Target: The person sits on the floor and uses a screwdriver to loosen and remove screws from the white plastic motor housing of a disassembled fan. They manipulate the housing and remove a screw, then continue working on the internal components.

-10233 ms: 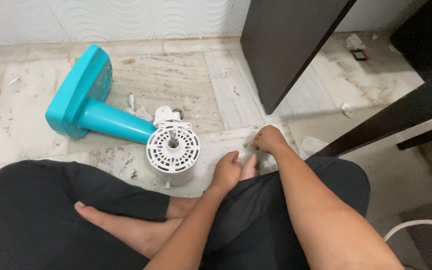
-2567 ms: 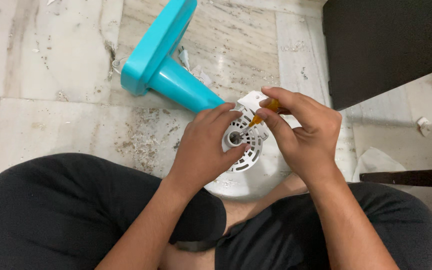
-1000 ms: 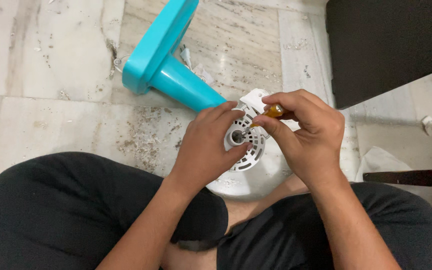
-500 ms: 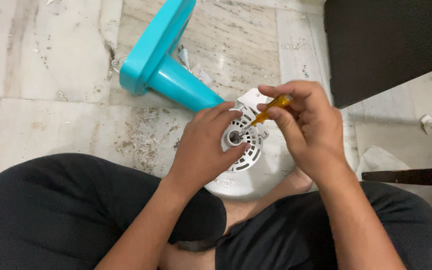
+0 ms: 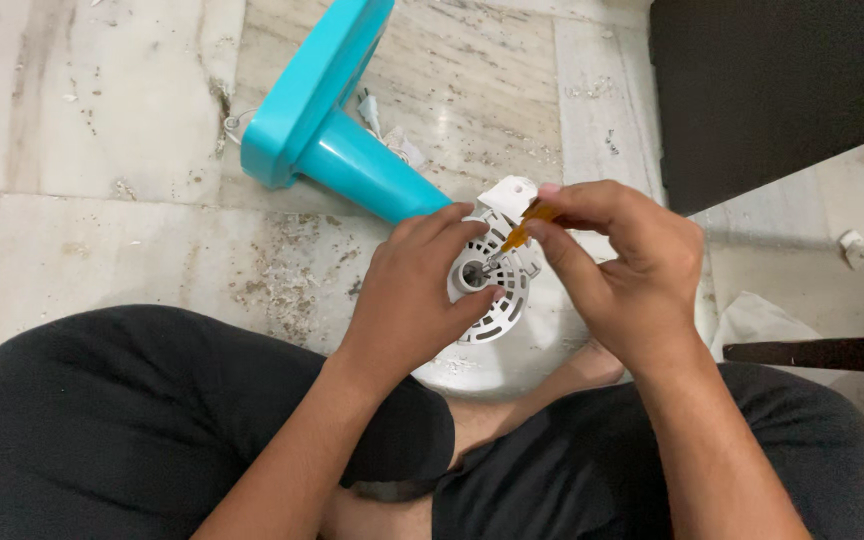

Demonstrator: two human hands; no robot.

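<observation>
I sit cross-legged on a marble floor over a fan that lies on its side. Its turquoise base and stem (image 5: 327, 125) point away from me. The white round motor housing (image 5: 497, 300) with vent slots faces up. My left hand (image 5: 417, 290) grips the housing from the left, fingers curled over its rim. My right hand (image 5: 617, 270) pinches a small screwdriver with an orange handle (image 5: 524, 226), its tip set into the housing's centre hole.
A dark wooden furniture panel (image 5: 782, 90) stands at the upper right and a dark bar (image 5: 822, 352) at the right. White crumpled paper (image 5: 752, 320) lies by my right knee. Dust and debris (image 5: 282, 270) are scattered on the floor. A white plug (image 5: 370, 108) lies behind the fan base.
My right hand has shifted its grip on the screwdriver, turning it slightly; the orange handle shows more now than a second ago. The left hand stays on the housing.
</observation>
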